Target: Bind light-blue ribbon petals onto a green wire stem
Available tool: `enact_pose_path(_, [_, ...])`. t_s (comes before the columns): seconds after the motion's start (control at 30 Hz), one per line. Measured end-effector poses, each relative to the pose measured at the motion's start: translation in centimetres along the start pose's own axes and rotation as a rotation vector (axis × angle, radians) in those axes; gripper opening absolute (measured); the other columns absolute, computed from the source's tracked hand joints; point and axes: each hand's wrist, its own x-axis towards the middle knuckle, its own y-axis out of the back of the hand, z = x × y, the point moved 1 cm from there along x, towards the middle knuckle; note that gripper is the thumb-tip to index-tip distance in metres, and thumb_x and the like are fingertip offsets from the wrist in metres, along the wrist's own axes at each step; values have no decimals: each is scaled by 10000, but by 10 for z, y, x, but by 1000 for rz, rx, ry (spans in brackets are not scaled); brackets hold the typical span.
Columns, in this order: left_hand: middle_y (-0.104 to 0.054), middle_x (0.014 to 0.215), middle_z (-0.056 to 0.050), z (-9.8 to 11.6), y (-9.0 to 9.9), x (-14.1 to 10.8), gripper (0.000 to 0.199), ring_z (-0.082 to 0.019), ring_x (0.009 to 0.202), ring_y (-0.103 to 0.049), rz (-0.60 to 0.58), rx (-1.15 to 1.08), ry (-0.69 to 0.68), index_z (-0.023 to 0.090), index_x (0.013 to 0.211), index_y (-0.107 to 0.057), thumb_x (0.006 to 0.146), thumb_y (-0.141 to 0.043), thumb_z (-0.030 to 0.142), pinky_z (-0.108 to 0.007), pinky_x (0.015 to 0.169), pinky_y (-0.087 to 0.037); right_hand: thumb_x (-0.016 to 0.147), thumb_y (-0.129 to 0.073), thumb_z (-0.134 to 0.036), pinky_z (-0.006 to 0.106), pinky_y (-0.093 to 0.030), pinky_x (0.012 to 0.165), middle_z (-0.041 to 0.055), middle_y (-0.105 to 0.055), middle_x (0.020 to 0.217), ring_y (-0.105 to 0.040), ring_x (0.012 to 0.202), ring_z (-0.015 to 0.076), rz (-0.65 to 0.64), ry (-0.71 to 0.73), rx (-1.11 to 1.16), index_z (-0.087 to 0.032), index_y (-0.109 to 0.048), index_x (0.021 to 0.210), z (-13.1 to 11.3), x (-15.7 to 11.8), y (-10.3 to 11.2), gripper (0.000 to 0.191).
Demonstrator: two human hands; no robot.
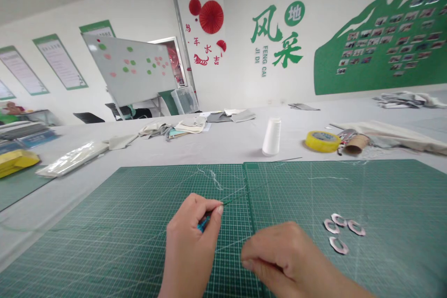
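Note:
My left hand [190, 237] sits over the green gridded cutting mat [104, 251], its fingers pinching a small blue item [203, 224] with a thin green needle-like rod [226, 203] sticking out. A fine pale thread [230, 244] seems to run across to my right hand [282, 256], whose thumb and fingers are closed together at the thread. To the right of that hand, several small pinkish-silver rings [344, 233] lie flat on the mat, not touching either hand.
Beyond the mat stand a white thread cone [271, 137], a yellow tape roll [322, 141] and a cardboard tube [356, 143]. Fabric pieces [174, 128] and a plastic bag [71, 159] lie on the grey table. A whiteboard [129, 69] stands behind.

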Motion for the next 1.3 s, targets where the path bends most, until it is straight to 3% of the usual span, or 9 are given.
enact_pose_path(0.2, [-590, 776, -12, 3, 0, -4, 119, -163, 708, -539, 71, 226, -335, 181, 888, -662, 900, -555, 132, -316, 682, -395, 924, -458, -160, 229, -355, 529, -38, -558, 573, -493, 527, 104, 99, 4, -93, -190, -612, 673, -8, -3, 22, 296])
enact_pose_path(0.33, [-587, 781, -15, 4, 2, -3, 139, -159, 705, -521, 88, 317, -472, 172, 919, -664, 905, -550, 95, -330, 696, -353, 952, -468, -215, 230, -391, 527, -14, -633, 623, -549, 544, 118, 144, -34, -132, -193, -671, 769, -7, -5, 37, 274])
enact_pose_path(0.6, [-615, 891, -28, 1, 14, 0, 302, -176, 755, -500, -121, 378, -585, 185, 1010, -639, 867, -466, -17, -346, 711, -319, 961, -495, -315, 245, -425, 557, -10, -658, 695, -565, 609, 134, 231, -144, -78, -210, -679, 801, 21, -6, 50, 265])
enact_pose_path(0.77, [-592, 850, -14, 3, 18, 2, 273, -172, 753, -501, -356, 223, -480, 226, 940, -645, 896, -456, 34, -321, 685, -336, 942, -530, -348, 252, -417, 608, -21, -621, 696, -535, 643, 132, 216, -210, 73, -206, -647, 759, 37, -4, 48, 260])
enact_pose_path(0.97, [-582, 816, -7, 6, 14, 6, 185, -152, 767, -551, -582, -97, -198, 220, 830, -679, 914, -526, 160, -281, 695, -385, 900, -567, -358, 266, -387, 605, -17, -598, 679, -514, 643, 140, 216, -271, 182, -202, -651, 734, 50, -1, 41, 243])
enact_pose_path(1.13, [-564, 768, 1, 8, 9, 6, 131, -137, 708, -534, -613, -370, 46, 209, 751, -707, 843, -616, 225, -263, 667, -389, 878, -563, -373, 260, -369, 581, -31, -529, 632, -465, 610, 137, 223, -317, 244, -198, -631, 720, 56, 1, 28, 245])
enact_pose_path(1.3, [-559, 718, 1, 11, 1, 3, 147, -144, 688, -498, -560, -511, 209, 195, 690, -695, 793, -640, 286, -279, 686, -392, 875, -543, -309, 248, -357, 573, -36, -510, 626, -458, 606, 133, 176, -333, 232, -188, -610, 702, 59, 5, 9, 222])
